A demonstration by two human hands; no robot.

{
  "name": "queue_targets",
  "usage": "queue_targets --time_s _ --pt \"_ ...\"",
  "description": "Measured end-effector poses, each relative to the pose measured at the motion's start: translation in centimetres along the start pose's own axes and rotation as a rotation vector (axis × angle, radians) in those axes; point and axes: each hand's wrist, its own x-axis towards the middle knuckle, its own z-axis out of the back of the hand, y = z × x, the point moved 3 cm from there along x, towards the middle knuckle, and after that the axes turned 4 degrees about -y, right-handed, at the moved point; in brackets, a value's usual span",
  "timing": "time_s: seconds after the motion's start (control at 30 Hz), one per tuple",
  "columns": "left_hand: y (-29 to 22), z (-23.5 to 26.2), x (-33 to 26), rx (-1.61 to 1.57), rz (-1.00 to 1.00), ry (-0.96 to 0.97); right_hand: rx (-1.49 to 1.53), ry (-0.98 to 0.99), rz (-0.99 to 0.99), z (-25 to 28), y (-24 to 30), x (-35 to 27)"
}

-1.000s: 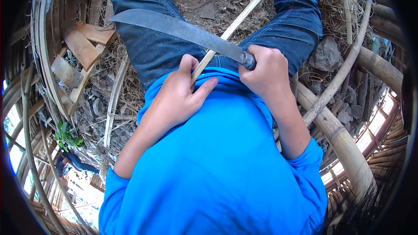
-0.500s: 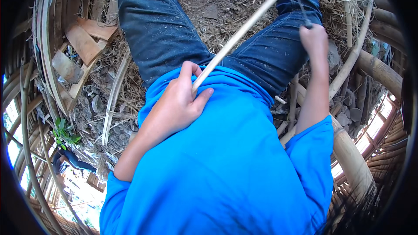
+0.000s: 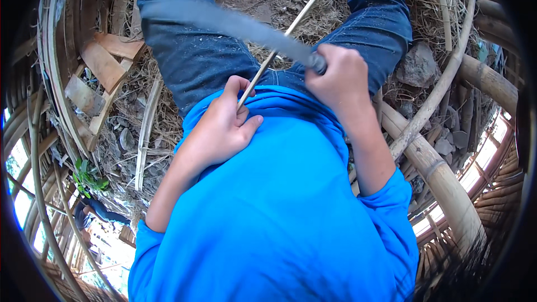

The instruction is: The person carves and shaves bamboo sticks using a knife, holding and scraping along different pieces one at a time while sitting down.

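My left hand (image 3: 221,126) is closed round the lower end of a thin pale stick (image 3: 314,0), possibly a bamboo strip, resting near my waist. The stick slants up and away to the right between my legs. In my right hand (image 3: 342,81) is the dark handle of a machete (image 3: 246,29). Its broad grey blade, smeared by motion, points left above my left thigh and crosses in front of the stick's middle. Whether the blade touches the stick, I cannot tell.
Split wood pieces (image 3: 103,61) lie at the left beside long bent strips. On the right, a thick bamboo pole (image 3: 450,196) slants by a thinner curved branch (image 3: 430,112) and a rock (image 3: 418,66). Dry straw covers the ground. Another person (image 3: 100,210) shows at lower left.
My right hand has swung inward and left with the machete, bringing its blade across the stick. The stick now appears thinner, turned edge-on. My left hand stays near my waist, still gripping it.
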Motion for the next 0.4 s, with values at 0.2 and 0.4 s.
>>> queue_targets --time_s 0.2,0.4 --pt "0.0 -0.2 -0.3 0.027 -0.041 0.002 -0.079 -0.067 0.019 0.2 -1.3 2.2" --pt "-0.2 -0.4 -0.8 -0.008 0.004 0.099 -0.185 -0.134 -0.440 2.6 -10.9 7.3"
